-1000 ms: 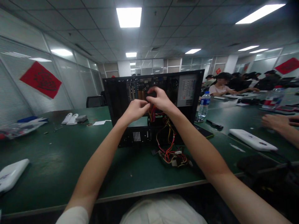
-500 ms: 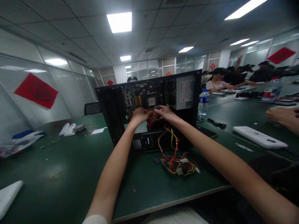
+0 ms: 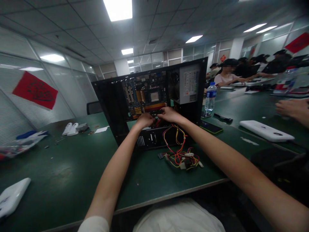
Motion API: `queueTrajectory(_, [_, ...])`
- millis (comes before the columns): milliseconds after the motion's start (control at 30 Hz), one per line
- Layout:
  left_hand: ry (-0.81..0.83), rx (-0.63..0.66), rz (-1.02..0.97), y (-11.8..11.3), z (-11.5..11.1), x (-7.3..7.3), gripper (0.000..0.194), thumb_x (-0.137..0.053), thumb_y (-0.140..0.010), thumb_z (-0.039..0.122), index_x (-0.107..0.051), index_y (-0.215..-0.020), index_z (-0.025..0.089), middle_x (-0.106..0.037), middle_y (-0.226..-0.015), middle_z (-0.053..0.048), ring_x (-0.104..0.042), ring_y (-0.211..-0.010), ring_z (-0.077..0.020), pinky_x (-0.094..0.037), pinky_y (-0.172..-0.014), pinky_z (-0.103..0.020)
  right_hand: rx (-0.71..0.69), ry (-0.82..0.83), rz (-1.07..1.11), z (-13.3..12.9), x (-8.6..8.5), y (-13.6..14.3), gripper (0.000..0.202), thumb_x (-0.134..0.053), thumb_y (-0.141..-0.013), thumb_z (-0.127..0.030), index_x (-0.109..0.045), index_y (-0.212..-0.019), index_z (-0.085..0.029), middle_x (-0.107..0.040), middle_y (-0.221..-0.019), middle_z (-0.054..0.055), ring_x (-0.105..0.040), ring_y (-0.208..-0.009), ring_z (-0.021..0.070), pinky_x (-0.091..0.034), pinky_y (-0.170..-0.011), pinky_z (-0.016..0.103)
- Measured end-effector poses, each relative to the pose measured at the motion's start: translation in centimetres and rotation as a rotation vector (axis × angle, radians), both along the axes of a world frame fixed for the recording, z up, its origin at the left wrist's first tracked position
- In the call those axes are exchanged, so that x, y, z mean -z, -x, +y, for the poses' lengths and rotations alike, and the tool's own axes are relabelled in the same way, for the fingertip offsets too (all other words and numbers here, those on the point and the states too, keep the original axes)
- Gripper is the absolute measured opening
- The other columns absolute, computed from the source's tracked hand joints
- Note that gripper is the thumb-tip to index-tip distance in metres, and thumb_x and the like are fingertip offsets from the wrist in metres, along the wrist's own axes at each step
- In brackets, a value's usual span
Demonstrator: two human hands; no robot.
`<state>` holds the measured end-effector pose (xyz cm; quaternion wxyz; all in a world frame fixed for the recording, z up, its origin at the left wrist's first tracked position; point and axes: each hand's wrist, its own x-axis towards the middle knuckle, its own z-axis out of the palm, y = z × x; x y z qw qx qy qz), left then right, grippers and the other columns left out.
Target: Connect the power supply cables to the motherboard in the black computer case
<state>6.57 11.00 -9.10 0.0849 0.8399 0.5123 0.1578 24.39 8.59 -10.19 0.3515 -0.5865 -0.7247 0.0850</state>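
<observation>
Computer case (image 3: 109, 100) stands on the green worktop (image 3: 60, 174) ahead of me, its open side towards me. Nearer, to the right, a tangle of cables (image 3: 182, 161) lies on the worktop, some wires looping up across the lower case. Just right of the case are a dark pad (image 3: 212, 127) and a water bottle (image 3: 210, 100); farther right lies a white device (image 3: 266, 131), with another person's hand (image 3: 293, 109) beyond it. Another white device (image 3: 14, 196) rests near left; a paper scrap (image 3: 101, 130) and a grey block (image 3: 82, 127) lie farther off.

Fingers of my left hand (image 3: 145, 120) and right hand (image 3: 169, 115) are bent, close to each other below the motherboard (image 3: 145, 88), blocking that spot; I cannot tell whether either set is clamped on anything.

Black all over, the case appears lower along its top at left. A labelled grey power supply (image 3: 189, 85) fills its upper right.
</observation>
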Motion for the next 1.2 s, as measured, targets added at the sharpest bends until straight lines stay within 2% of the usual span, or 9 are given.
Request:
queueTrajectory(233, [-0.007,-0.022,0.032,0.0,-0.3,0.2,0.031,-0.057,-0.092,0.032,-0.080,-0.084,0.013,-0.075,-0.074,-0.009,-0.069,-0.071,-0.0191,-0.047,-0.065,-0.025,-0.032,0.000,0.052,0.5,0.5,-0.2,0.021,-0.069,-0.089,-0.029,-0.072,-0.097,-0.011,-0.073,-0.086,0.008,-0.061,-0.067,0.0145,-0.035,-0.056,0.023])
queueTrajectory(467, [0.001,-0.041,0.062,0.1,-0.3,0.0,0.035,-0.053,-0.094,0.034,-0.081,-0.084,0.015,-0.074,-0.071,-0.008,-0.068,-0.066,-0.0171,-0.048,-0.064,-0.024,-0.036,-0.011,0.045,0.4,0.5,-0.2,0.018,-0.069,-0.089,-0.029,-0.072,-0.093,-0.011,-0.073,-0.085,0.008,-0.061,-0.068,0.0144,-0.035,-0.056,0.023])
queueTrajectory(600, [-0.019,-0.083,0.080,-0.1,-0.6,-0.3,0.035,-0.053,-0.093,0.036,-0.080,-0.087,0.015,-0.076,-0.079,-0.011,-0.072,-0.075,-0.0199,-0.051,-0.068,-0.025,-0.041,0.002,0.094,0.2,0.3,0.1,0.015,-0.070,-0.089,-0.025,-0.072,-0.092,-0.011,-0.073,-0.084,0.008,-0.062,-0.068,0.0153,-0.038,-0.055,0.022])
queueTrajectory(667, [-0.044,-0.114,0.088,-0.6,-1.0,-0.5,0.032,-0.055,-0.090,0.035,-0.080,-0.092,0.015,-0.078,-0.087,-0.014,-0.074,-0.086,-0.0233,-0.053,-0.074,-0.026,-0.092,0.066,0.211,0.0,0.0,0.3,0.010,-0.070,-0.088,-0.020,-0.071,-0.091,-0.011,-0.072,-0.078,0.006,-0.062,-0.063,0.0144,-0.041,-0.054,0.021])
queueTrajectory(733, [-0.068,-0.146,0.093,-1.1,-1.5,-0.8,0.031,-0.058,-0.088,0.036,-0.079,-0.097,0.015,-0.078,-0.096,-0.017,-0.074,-0.096,-0.0271,-0.054,-0.078,-0.029,-0.172,0.209,0.445,-0.2,-0.3,0.5,0.002,-0.068,-0.089,-0.013,-0.068,-0.089,-0.011,-0.069,-0.071,0.004,-0.061,-0.057,0.0121,-0.044,-0.051,0.019])
queueTrajectory(833, [-0.084,-0.195,0.100,-1.6,-2.3,-1.4,0.033,-0.061,-0.085,0.037,-0.078,-0.102,0.015,-0.077,-0.103,-0.019,-0.072,-0.103,-0.0318,-0.055,-0.082,-0.034,-0.224,0.383,0.743,-0.4,-0.8,0.4,0.007,-0.064,-0.091,-0.006,-0.064,-0.086,-0.011,-0.066,-0.064,0.001,-0.058,-0.050,0.0077,-0.049,-0.050,0.016])
queueTrajectory(1000, [-0.063,-0.242,0.118,-1.4,-2.8,-2.2,0.031,-0.063,-0.082,0.034,-0.077,-0.101,0.013,-0.077,-0.100,-0.021,-0.073,-0.102,-0.0319,-0.056,-0.083,-0.035,-0.209,0.457,0.839,-0.1,-0.6,-0.1,0.010,-0.064,-0.091,-0.004,-0.061,-0.084,-0.011,-0.065,-0.061,0.001,-0.060,-0.049,0.0075,-0.055,-0.053,0.015])
queueTrajectory(1100, [-0.082,-0.242,0.115,-1.5,-2.7,-1.9,0.031,-0.062,-0.084,0.035,-0.077,-0.102,0.014,-0.076,-0.105,-0.021,-0.071,-0.106,-0.0326,-0.056,-0.087,-0.037,-0.220,0.511,0.887,0.2,-0.4,-0.2,0.012,-0.064,-0.092,-0.006,-0.058,-0.084,-0.012,-0.061,-0.058,-0.001,-0.057,-0.047,0.0069,-0.058,-0.057,0.017])
queueTrajectory(1200, [-0.108,-0.229,0.096,-1.8,-2.3,-1.2,0.035,-0.059,-0.088,0.042,-0.077,-0.103,0.016,-0.075,-0.110,-0.020,-0.070,-0.109,-0.0331,-0.055,-0.088,-0.037,-0.249,0.582,0.924,0.5,-0.4,-0.4,0.016,-0.058,-0.097,-0.007,-0.055,-0.082,-0.013,-0.052,-0.053,-0.005,-0.051,-0.044,0.0051,-0.061,-0.068,0.022])
